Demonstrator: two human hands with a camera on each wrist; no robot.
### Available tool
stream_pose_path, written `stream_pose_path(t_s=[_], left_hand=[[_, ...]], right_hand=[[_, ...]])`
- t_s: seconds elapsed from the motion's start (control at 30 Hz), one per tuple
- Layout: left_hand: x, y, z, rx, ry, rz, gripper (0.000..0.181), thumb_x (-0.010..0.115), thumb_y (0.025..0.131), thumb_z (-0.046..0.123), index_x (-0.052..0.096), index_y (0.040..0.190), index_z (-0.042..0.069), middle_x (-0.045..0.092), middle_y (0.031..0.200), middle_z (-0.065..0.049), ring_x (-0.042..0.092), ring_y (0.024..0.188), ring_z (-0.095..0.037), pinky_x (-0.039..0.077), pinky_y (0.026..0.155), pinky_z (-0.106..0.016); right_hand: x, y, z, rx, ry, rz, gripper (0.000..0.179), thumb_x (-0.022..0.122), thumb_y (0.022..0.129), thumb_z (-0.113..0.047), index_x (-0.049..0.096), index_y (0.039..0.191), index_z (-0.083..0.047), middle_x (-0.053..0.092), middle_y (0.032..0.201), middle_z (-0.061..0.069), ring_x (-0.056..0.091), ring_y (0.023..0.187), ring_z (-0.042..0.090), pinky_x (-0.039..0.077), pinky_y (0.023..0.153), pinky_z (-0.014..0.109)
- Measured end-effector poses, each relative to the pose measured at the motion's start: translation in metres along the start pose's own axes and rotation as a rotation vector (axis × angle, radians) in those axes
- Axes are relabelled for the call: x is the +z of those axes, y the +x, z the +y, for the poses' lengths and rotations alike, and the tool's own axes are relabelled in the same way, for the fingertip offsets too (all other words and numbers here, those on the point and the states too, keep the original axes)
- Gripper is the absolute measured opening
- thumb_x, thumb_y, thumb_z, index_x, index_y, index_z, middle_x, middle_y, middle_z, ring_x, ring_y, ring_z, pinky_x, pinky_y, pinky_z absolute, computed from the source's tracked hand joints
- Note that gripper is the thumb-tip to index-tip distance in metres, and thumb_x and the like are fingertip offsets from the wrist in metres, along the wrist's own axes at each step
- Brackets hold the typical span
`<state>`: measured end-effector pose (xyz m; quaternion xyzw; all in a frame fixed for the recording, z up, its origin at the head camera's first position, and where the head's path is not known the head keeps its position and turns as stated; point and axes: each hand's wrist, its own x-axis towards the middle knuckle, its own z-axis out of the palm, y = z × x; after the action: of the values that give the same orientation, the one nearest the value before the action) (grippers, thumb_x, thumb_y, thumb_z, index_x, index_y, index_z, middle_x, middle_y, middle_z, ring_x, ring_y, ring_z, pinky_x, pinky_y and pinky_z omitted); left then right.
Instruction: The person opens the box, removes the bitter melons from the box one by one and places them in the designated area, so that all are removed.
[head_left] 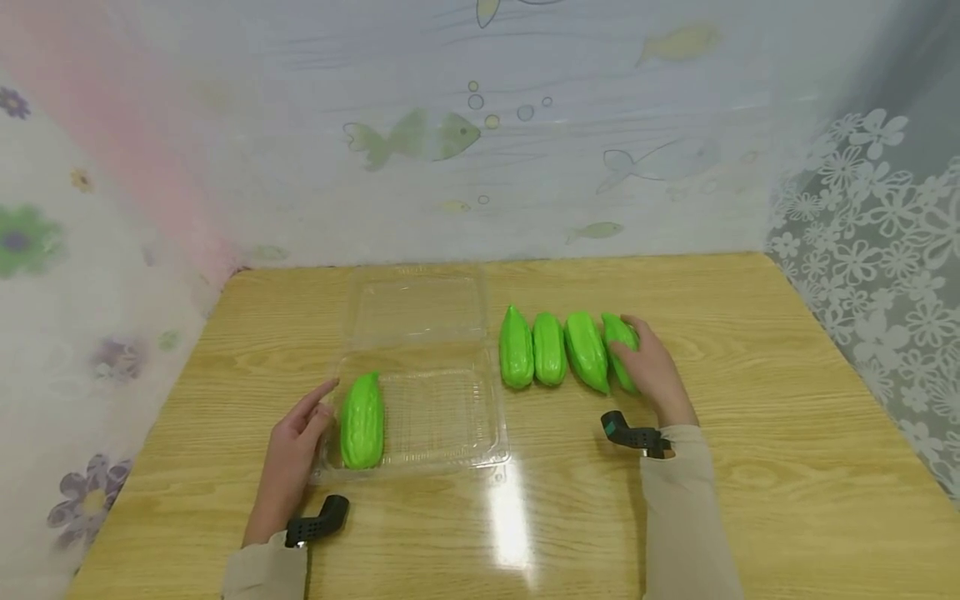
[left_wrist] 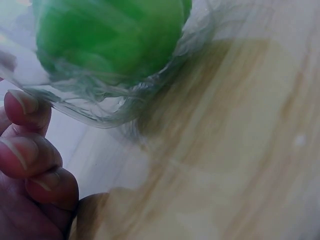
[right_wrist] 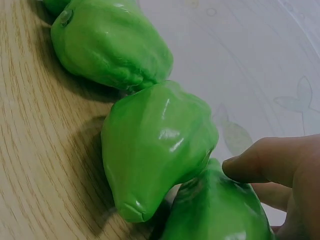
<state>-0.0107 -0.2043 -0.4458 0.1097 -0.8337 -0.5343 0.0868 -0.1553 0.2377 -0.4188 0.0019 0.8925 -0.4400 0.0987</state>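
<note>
A green bitter melon (head_left: 362,421) lies lengthwise at the left end of the clear plastic container (head_left: 442,458). My left hand (head_left: 291,442) holds the container's left edge, fingertips at the rim in the left wrist view. To the right, several bitter melons lie side by side on the table. My right hand (head_left: 651,367) grips the rightmost bitter melon (head_left: 618,337), thumb on its near side and fingers over the far side. In the right wrist view, the neighbouring bitter melon (right_wrist: 160,140) lies close against the gripped one, whose lower part is cut off by the frame.
The container's transparent lid (head_left: 416,308) is folded back flat, away from me. Two more bitter melons (head_left: 516,350) stand nearest the container's right side. The wooden table (head_left: 570,517) meets a patterned curtain (head_left: 525,183) at the back.
</note>
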Motion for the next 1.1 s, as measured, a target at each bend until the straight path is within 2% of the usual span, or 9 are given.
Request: stream_pose_path(t_s=[0.13,0.4,0.57,0.77,1.1], left_hand=[[0.0005,-0.0002,0.0009,0.002,-0.001,-0.002,0.036,0.046,0.093,0.034,0.048,0.128,0.028,0.05,0.085,-0.007,0.039,0.053,-0.013,0.037,0.048,-0.028],[-0.0006,-0.0003,0.0001,-0.006,-0.004,-0.006,0.037,0.047,0.093,0.035,0.048,0.128,0.027,0.05,0.084,-0.007,0.038,0.053,-0.012,0.036,0.047,-0.028],[0.0009,0.0008,-0.0004,0.004,-0.029,-0.01,0.038,0.047,0.092,0.035,0.048,0.129,0.024,0.048,0.081,-0.005,0.038,0.054,-0.011,0.037,0.048,-0.027],[0.0013,-0.0013,-0.0002,-0.008,-0.055,-0.022,0.037,0.047,0.093,0.033,0.049,0.128,0.024,0.047,0.079,-0.005,0.039,0.052,-0.012,0.037,0.046,-0.028],[0.0007,0.0005,0.0013,-0.012,-0.047,-0.012,0.036,0.048,0.092,0.034,0.049,0.127,0.026,0.047,0.077,-0.005,0.038,0.05,-0.012,0.037,0.045,-0.028]], right_hand=[[-0.0016,-0.0008,0.0008,0.003,-0.011,-0.001,0.057,0.041,0.093,-0.032,0.019,0.143,-0.017,0.023,0.142,0.018,0.027,0.124,0.04,0.025,0.093,0.057],[-0.0004,-0.0002,0.0034,-0.04,-0.022,-0.007,0.057,0.041,0.093,-0.037,0.021,0.143,-0.017,0.022,0.144,0.014,0.018,0.129,0.037,0.018,0.098,0.056],[-0.002,-0.0003,0.0036,-0.034,-0.012,-0.018,0.06,0.04,0.092,-0.043,0.02,0.143,-0.018,0.017,0.146,0.011,0.015,0.13,0.037,0.015,0.098,0.057],[-0.002,-0.0011,0.0051,-0.015,0.006,-0.015,0.06,0.041,0.092,-0.043,0.021,0.143,-0.018,0.018,0.145,0.011,0.015,0.13,0.037,0.015,0.098,0.057],[-0.0024,-0.0004,0.0048,-0.021,0.025,0.021,0.059,0.042,0.092,-0.043,0.024,0.142,-0.017,0.022,0.144,0.012,0.019,0.129,0.036,0.017,0.098,0.056]])
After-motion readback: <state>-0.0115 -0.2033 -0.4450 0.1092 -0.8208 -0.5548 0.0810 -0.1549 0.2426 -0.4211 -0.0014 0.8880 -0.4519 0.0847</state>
